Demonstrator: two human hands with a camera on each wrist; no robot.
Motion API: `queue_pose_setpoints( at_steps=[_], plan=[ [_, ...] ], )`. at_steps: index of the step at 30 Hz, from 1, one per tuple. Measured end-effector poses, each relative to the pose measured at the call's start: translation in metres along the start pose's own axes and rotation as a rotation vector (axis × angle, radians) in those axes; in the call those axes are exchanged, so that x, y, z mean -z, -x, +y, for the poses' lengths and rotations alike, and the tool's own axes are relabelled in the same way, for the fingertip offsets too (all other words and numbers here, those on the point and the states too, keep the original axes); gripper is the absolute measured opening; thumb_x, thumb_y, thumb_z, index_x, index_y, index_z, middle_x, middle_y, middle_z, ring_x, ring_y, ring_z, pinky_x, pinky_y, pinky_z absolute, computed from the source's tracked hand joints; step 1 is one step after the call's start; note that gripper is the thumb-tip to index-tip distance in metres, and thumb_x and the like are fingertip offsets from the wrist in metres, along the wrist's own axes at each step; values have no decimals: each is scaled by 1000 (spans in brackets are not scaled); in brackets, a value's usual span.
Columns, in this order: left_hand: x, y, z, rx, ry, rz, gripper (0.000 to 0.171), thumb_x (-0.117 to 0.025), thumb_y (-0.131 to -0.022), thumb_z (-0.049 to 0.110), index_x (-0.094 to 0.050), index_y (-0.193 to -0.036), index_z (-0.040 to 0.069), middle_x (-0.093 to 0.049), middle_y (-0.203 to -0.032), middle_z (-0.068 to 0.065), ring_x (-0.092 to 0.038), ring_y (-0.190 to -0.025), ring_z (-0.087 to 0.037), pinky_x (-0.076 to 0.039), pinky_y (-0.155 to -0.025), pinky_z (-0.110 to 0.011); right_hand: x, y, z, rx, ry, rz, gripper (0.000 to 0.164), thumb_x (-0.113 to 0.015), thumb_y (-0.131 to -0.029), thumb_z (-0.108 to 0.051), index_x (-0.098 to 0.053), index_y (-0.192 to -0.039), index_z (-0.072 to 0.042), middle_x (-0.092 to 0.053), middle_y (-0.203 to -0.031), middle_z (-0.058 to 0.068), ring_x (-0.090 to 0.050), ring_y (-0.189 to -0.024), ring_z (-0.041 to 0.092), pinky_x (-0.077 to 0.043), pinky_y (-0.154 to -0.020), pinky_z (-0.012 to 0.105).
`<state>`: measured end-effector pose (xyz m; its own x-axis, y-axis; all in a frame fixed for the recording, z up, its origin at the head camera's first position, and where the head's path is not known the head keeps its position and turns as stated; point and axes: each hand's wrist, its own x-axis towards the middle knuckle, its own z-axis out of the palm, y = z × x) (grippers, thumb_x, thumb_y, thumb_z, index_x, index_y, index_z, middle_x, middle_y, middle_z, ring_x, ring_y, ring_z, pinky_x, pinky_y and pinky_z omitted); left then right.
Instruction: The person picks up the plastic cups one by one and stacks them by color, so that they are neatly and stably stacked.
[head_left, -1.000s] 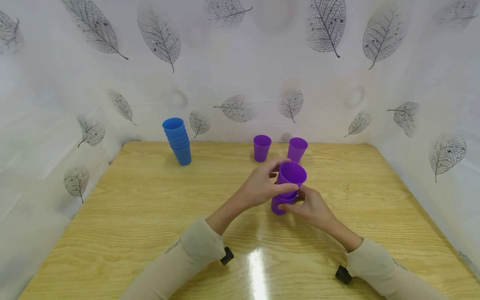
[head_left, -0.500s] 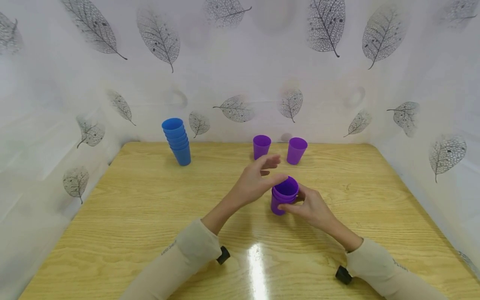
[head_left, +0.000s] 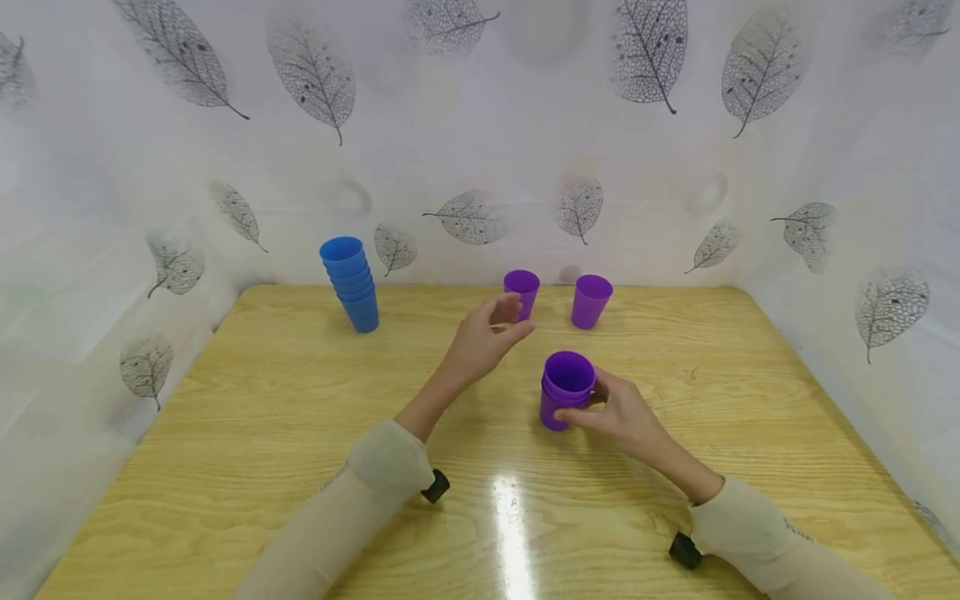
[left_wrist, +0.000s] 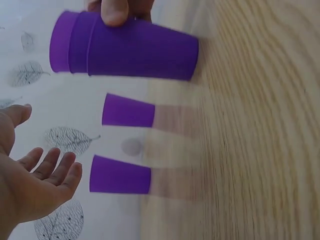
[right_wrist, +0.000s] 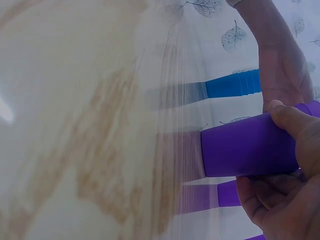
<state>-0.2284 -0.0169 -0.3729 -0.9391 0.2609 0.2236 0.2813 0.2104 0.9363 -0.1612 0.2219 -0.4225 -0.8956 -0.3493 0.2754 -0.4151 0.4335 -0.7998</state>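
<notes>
My right hand [head_left: 626, 417] grips a stack of nested purple cups [head_left: 564, 398], thumb on the near side, and the stack stands upright on the table. The left wrist view shows the rims of this nested stack [left_wrist: 135, 50] close together. My left hand [head_left: 483, 340] is in the air to the left of the stack, fingers spread and holding nothing. Beyond its fingertips is a single purple cup [head_left: 525, 287], partly hidden by the hand in the head view. A second single purple cup [head_left: 591, 303] stands to the right of that one, mouth up.
A tall stack of blue cups [head_left: 352, 287] stands at the back left of the wooden table [head_left: 360, 375]. A white sheet with a leaf pattern [head_left: 487, 125] hangs behind the table and along both sides.
A purple cup that my left hand held has gone down into the stack. The left hand let go and moved back and left, towards the left single cup. My right hand stayed on the stack.
</notes>
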Motion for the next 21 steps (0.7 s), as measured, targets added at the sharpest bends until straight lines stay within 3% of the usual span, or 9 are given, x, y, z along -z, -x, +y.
queue_pose_setpoints(
  at_steps=[7,11,16,21],
  plan=[
    [11,-20,-19,58,1,83,56,-74,-97,23,-54,-142,-4,-61,-138,-24,-60,-126,-35,-53,-104,-42,0,0,0,1,5,2,57,-88,-83,-11,-63,-133,2,-75,-111,11,-71,-90,14,-62,-77,33],
    [16,-29,-30,116,-19,125,60,-74,-96,26,-52,-146,0,-59,-142,-20,-60,-127,-31,-54,-102,-44,0,-1,-1,-3,12,-1,57,-88,-82,-10,-63,-132,3,-75,-111,12,-71,-89,14,-62,-76,32],
    [17,-41,-41,153,-33,129,69,-75,-95,32,-47,-153,5,-55,-148,-14,-56,-132,-28,-53,-105,-42,1,-1,-2,-10,9,-8,57,-88,-82,-9,-63,-131,5,-74,-110,13,-70,-88,13,-62,-76,30],
    [10,-55,-48,133,-57,116,74,-76,-93,32,-44,-154,5,-51,-153,-13,-52,-135,-30,-50,-107,-44,1,0,-3,-9,14,-2,56,-88,-82,-9,-63,-131,5,-74,-110,13,-70,-87,13,-62,-75,30]
  ],
)
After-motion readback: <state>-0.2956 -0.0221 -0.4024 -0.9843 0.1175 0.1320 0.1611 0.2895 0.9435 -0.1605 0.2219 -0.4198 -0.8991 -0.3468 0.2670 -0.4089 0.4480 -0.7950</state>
